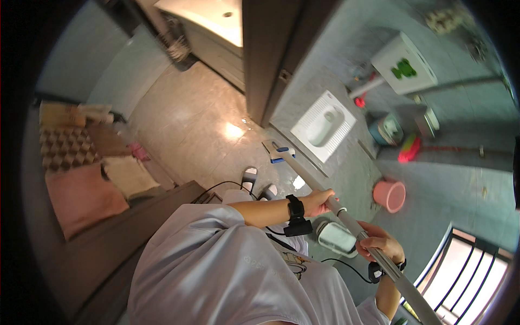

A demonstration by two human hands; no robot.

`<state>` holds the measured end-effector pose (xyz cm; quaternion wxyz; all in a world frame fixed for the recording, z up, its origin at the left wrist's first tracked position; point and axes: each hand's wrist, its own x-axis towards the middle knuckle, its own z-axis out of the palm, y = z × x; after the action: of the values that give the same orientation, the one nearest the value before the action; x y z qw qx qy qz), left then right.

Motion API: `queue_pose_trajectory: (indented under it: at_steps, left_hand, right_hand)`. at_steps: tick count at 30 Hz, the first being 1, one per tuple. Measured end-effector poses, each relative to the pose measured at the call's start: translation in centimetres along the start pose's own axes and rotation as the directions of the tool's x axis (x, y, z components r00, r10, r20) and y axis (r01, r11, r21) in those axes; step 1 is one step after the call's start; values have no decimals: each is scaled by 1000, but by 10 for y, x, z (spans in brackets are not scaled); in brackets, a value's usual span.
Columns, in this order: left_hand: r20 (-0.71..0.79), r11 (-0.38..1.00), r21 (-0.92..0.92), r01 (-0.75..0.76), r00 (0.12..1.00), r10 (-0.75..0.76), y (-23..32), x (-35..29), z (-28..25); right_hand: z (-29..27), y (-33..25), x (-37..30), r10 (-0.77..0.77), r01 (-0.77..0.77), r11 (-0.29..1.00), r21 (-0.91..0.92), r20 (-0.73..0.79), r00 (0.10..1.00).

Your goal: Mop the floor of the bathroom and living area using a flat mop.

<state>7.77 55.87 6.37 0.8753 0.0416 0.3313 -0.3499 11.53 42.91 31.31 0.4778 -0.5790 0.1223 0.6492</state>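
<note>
Grasping a pale-handled mop, the right hand curls around the upper pole, nearest the view, while the left hand is wrapped about it lower down. Past the hands, a pale rectangular container stands below the pole, and the sandalled feet are planted left of it. Farther along, the blue-and-white mop head lies on the tiled floor, just beside the bathroom threshold. Beyond that come a pink bucket and a white squat toilet.
</note>
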Motion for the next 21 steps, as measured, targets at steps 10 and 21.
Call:
queue_pose_trajectory:
  at_steps: [10, 21]
  left_hand:
    - [-213, 836, -167, -523, 847, 488, 91, -49, -90]
    - [-399, 588, -245, -771, 632, 664, 286, -198, -204]
  right_hand:
    - [40, -59, 132, 74, 8, 966, -257, 307, 949]
    - [214, -175, 305, 85, 96, 913, -397, 413, 907]
